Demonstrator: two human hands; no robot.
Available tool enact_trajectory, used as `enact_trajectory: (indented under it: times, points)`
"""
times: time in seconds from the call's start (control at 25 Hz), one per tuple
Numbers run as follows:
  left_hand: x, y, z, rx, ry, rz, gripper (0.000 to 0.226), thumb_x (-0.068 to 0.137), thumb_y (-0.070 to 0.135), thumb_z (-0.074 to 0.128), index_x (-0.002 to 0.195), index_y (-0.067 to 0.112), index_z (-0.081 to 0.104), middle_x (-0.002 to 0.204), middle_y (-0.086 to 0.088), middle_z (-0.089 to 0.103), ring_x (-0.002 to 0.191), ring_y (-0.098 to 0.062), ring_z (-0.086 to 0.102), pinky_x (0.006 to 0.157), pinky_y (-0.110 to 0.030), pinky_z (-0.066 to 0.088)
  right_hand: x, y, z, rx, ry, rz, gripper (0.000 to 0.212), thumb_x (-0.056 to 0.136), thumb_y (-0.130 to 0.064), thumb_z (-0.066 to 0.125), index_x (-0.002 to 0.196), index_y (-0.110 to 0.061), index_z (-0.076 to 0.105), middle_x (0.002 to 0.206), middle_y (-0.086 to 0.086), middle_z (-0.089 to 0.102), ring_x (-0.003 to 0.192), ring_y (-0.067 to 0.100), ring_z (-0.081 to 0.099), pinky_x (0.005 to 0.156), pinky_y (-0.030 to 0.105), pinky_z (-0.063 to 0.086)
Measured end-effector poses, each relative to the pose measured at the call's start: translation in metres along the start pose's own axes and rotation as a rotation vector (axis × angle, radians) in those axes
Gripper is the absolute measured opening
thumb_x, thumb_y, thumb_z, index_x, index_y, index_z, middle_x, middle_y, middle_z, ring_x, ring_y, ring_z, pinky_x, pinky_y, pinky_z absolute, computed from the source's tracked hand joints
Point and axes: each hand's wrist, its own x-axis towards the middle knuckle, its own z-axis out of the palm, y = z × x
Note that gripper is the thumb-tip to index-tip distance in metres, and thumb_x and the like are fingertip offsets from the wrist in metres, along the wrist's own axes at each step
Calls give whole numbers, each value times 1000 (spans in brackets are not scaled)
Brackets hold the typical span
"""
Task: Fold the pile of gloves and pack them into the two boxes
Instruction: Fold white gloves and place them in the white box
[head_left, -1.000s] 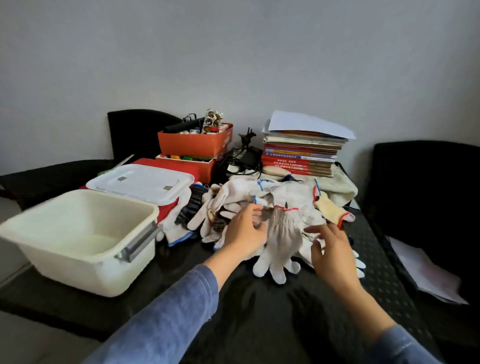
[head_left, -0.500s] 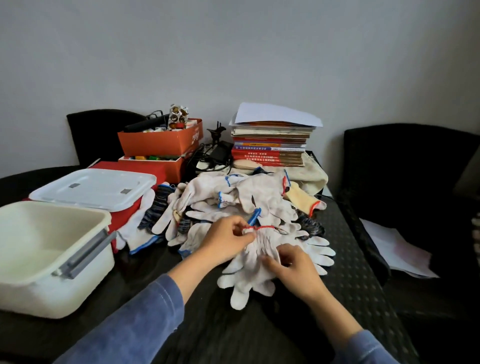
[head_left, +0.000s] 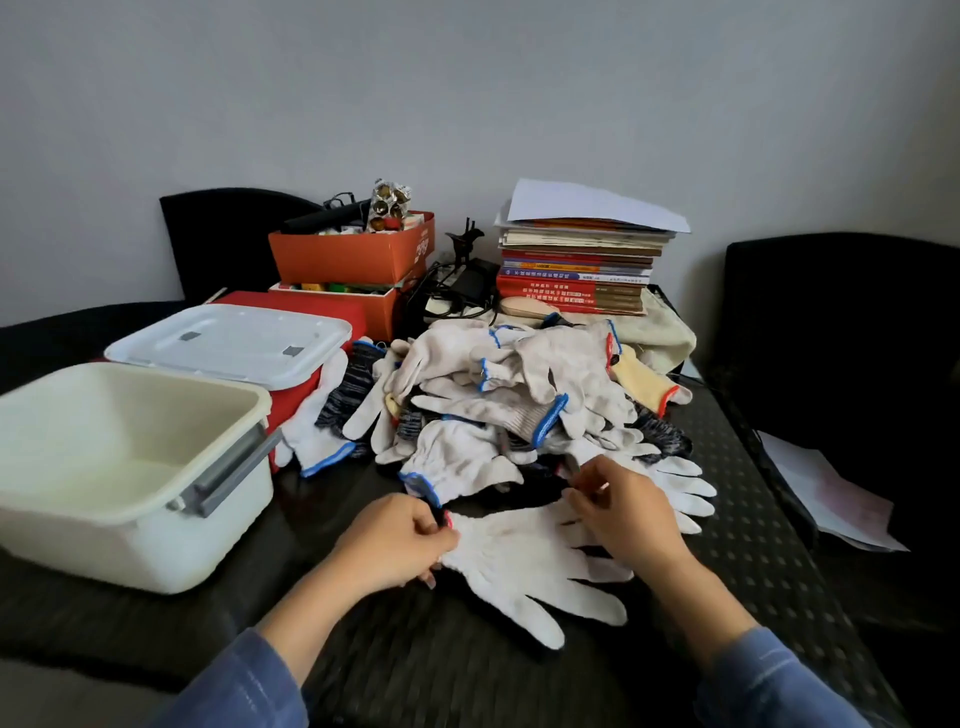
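Observation:
A white knit glove (head_left: 524, 566) with a red cuff lies flat on the dark table, fingers pointing toward me and to the right. My left hand (head_left: 395, 540) pinches its red cuff end. My right hand (head_left: 623, 512) pinches the glove's far edge near the thumb side. Behind them is the pile of gloves (head_left: 519, 400), mostly white with blue or red cuffs, plus a yellow one and some dark mottled ones. An open cream plastic box (head_left: 124, 525) stands at the left with nothing visible inside. Behind it a red box (head_left: 296, 402) carries a white lid (head_left: 234, 343).
Two stacked orange cardboard boxes (head_left: 353, 260) with odds and ends stand at the back, beside cables and a stack of books (head_left: 576, 270) topped with paper. Black chairs stand at the far left and at the right (head_left: 831, 332). Loose papers (head_left: 826, 499) lie to the right.
One red-cuffed glove has been drawn out of the pile toward me and laid flat on the table. Both hands moved nearer with it; the view shifted right and down.

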Motion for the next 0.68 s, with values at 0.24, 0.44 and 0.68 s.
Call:
enact_trajectory:
  times: [0.24,0.44,0.68]
  points:
    - [3,-7,-8,325,328,56,47,88,51,54,55,17,54,58,6,66,67,-11,65,67,-33,54,-2,-47,31,-30,238,-368,27,78,-3,61,101,-16,62,103,2,58,95,25,56,63,31,47]
    - [26,-12,-2,352,545,311,29,86,38,63,113,30,56,120,11,52,111,-12,51,81,-28,48,16,-59,52,-190,285,-287,61,73,4,58,127,-23,49,137,9,44,101,32,59,47,28,40]
    - [39,-22,3,454,396,319,38,87,44,61,123,32,59,128,15,53,123,-10,41,99,-27,39,18,-57,64,-319,198,-193,63,78,-7,54,138,-24,41,146,6,35,116,31,51,63,36,52]
